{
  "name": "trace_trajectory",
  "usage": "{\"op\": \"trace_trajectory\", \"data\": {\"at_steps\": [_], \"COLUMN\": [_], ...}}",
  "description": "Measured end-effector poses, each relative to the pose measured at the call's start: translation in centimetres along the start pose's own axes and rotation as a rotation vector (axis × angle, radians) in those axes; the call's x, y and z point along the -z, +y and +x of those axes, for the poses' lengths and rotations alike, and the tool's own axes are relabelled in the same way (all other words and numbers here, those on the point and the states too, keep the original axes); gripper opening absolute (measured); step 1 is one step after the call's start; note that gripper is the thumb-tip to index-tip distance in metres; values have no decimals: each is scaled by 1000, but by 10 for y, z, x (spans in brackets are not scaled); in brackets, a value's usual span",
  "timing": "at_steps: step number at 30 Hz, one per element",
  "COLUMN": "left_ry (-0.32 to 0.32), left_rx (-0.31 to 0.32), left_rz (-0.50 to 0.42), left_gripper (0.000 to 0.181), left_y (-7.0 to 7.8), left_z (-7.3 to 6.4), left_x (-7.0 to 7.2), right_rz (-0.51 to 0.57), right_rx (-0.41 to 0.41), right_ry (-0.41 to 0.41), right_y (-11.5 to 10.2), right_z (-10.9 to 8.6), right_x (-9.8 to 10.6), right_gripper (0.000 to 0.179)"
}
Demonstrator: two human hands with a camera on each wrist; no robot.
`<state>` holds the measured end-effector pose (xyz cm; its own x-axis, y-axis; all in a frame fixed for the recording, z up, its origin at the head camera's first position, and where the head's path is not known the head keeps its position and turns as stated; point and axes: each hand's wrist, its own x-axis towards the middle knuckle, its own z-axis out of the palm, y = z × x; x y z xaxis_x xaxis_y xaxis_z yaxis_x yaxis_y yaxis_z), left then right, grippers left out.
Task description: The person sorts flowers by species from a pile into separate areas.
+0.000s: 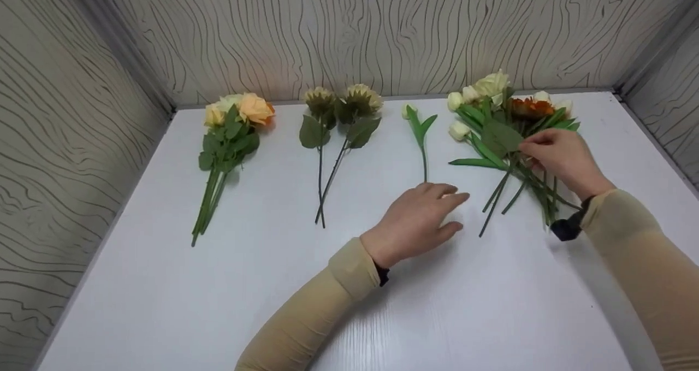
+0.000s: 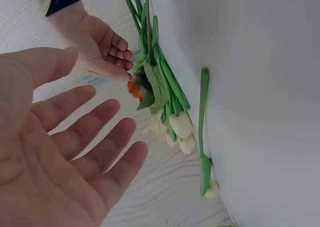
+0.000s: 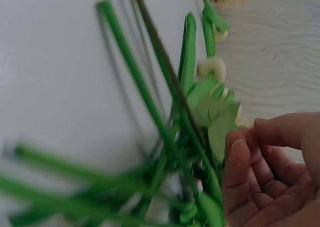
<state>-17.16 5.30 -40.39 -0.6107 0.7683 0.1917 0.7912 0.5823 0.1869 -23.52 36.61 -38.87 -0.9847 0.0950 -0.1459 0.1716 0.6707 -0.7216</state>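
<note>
Across the white tabletop, with its near edge as six o'clock, a bunch of peach and cream roses lies at ten o'clock. Two pale-yellow blooms with dark leaves rest around eleven-thirty, stems crossed. A single white tulip lies just past twelve, its stem toward the person. The mixed flower pile sits at about one-thirty: white tulips, a large cream bloom and a rust-orange flower, leaves and stems tangled over one another and fanning toward six. A patterned wall panel closes off the twelve o'clock side.

The right hand reaches in from four o'clock, covering part of the pile, thumb and forefinger together at the edge of a broad leaf; I can't tell whether they pinch it. The left hand hovers from seven o'clock, fingers spread and holding nothing, just below the single tulip's stem end and pointing toward two.
</note>
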Motion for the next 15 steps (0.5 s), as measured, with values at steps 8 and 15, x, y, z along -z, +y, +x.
{"op": "trace_trajectory", "data": {"at_steps": [8,15], "left_ry": [-95,-123], "left_rx": [-168,-185], "left_rz": [117,124], "left_gripper": [64,62], "left_y": [37,48], "left_z": [9,14], "left_x": [-16,-23], "right_rz": [-73,5], "right_rx": [-116,-214], "right_ry": [-83,-146], "right_y": [44,54], "right_z": [-4,0], "right_x": [39,42], "right_gripper": [64,56]}}
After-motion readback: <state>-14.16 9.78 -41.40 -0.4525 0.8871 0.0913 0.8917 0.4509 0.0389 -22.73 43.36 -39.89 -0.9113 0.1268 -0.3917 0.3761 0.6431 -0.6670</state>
